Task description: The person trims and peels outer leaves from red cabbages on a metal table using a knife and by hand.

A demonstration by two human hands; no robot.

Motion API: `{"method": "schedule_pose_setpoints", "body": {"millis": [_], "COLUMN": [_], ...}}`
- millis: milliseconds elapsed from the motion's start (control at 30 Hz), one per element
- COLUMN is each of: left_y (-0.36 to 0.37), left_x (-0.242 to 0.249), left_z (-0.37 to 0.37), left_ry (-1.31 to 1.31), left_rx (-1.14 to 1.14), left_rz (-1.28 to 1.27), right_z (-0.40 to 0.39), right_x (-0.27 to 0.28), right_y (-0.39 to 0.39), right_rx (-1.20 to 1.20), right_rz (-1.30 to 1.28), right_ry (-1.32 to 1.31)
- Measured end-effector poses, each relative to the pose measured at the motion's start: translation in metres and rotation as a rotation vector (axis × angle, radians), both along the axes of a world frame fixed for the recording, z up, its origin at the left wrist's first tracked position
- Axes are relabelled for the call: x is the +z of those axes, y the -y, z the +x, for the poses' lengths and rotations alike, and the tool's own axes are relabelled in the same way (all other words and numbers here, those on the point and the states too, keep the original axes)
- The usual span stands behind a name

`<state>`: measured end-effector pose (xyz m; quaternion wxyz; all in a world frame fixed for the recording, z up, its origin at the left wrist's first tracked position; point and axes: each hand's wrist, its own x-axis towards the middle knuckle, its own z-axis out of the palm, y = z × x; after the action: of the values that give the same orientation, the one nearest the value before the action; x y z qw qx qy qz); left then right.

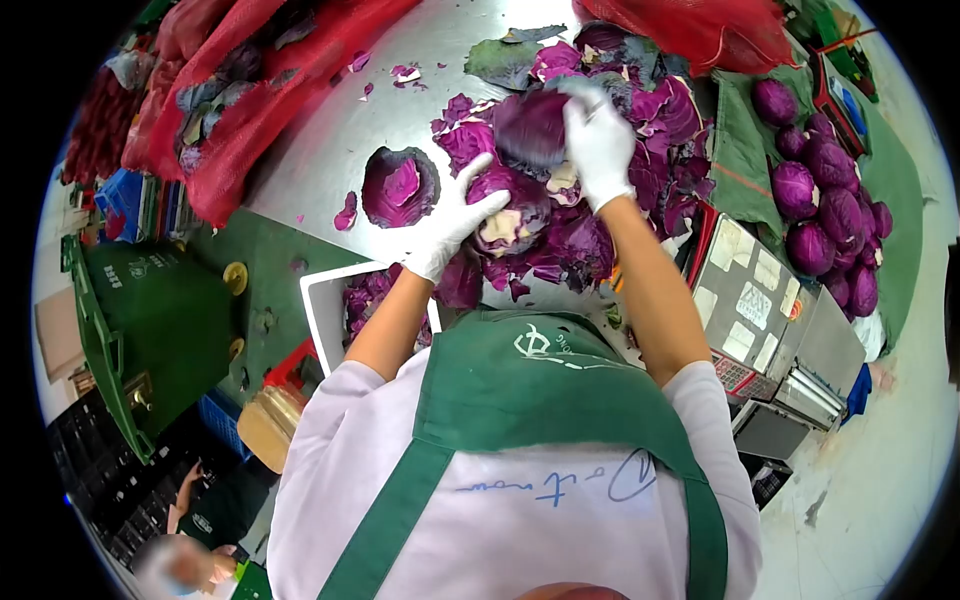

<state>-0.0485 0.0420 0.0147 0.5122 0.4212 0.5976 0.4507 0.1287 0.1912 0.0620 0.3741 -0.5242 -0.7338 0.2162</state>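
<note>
A trimmed red cabbage (510, 212) with its pale cut stem facing up sits on the metal table. My left hand (450, 220), in a white glove, is curved against the left side of this cabbage and steadies it. My right hand (600, 145), also gloved in white, grips a dark purple cabbage leaf (532, 128), smeared by motion, just above the cabbage. Its fingertips are blurred. Torn leaves (660, 115) are heaped behind and to the right. One cupped outer leaf (400, 188) lies left of my left hand.
Red mesh sacks (270, 100) lie at the table's left and back edges. A white bin (322, 318) with purple scraps stands below my left forearm. Whole red cabbages (835, 215) are piled at right beside a grey box (745, 290). Another person (215, 510) is at lower left.
</note>
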Motion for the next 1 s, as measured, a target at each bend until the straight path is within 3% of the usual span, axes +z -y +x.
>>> {"method": "schedule_pose_setpoints", "body": {"millis": [33,133,233,333,467,700,833,900,1000], "left_y": [-0.001,-0.015,-0.015,-0.007,-0.008,-0.011,-0.01,-0.003,0.0], "left_x": [-0.002,-0.006,0.002,0.0,-0.005,-0.003,0.002,0.0,0.0], "left_z": [0.006,0.024,0.035,0.052,0.058,0.061,0.062,0.063,0.059], "left_ry": [0.099,0.132,0.433,0.356,0.314,0.336,0.282,0.244,0.271], "left_rx": [0.07,0.436,0.636,0.689,0.708,0.744,0.77,0.789,0.765], "left_rz": [-0.103,-0.224,-0.304,-0.228,-0.204,-0.171,-0.196,-0.092,-0.112], "right_z": [0.005,0.019,0.033,0.034,0.023,0.016,0.017,0.033,0.029], "right_x": [0.015,0.057,0.031,-0.01,-0.002,-0.017,-0.033,-0.029,-0.033], "right_y": [-0.016,-0.022,0.02,0.077,0.105,0.099,0.086,0.046,0.051], "right_rx": [-0.032,-0.019,0.157,0.232,0.208,0.158,0.094,-0.033,0.011], "right_rz": [-0.036,-0.188,-0.271,-0.279,-0.378,-0.126,-0.264,-0.494,-0.396], "right_ry": [-0.036,0.432,0.207,0.226,0.435,0.506,0.37,0.432,0.385]}}
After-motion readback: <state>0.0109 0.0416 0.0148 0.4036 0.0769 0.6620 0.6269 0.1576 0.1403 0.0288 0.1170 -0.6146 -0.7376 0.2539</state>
